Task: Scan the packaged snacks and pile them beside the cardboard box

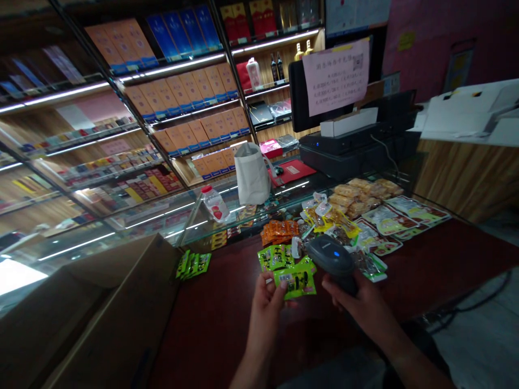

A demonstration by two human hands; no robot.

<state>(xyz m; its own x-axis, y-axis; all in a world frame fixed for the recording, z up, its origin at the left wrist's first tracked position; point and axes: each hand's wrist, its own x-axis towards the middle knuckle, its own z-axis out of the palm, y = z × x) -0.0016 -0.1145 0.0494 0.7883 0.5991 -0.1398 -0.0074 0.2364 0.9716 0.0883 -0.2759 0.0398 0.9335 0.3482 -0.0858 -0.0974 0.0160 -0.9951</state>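
Observation:
Between the thumb and fingers of my left hand (270, 300) is a green snack packet (298, 282), its printed face turned up toward me. My right hand (360, 300) is wrapped round the handle of a dark grey barcode scanner (330, 256), which shows a small blue light. The scanner's head sits just above and right of the packet. Behind my left hand lie more green packets (276, 256) on the dark red counter. Orange packets (279, 232) are piled beyond them. A separate group of green packets (193, 265) lies to the left, near the cardboard box.
An open cardboard box (117, 292) stands at the left. Yellow packets (330, 216), tan snack packs (360, 193) and flat white-green packs (389, 219) cover the right rear. Behind are a bottle (215, 205), a white bag (252, 175) and a monitor (298, 100).

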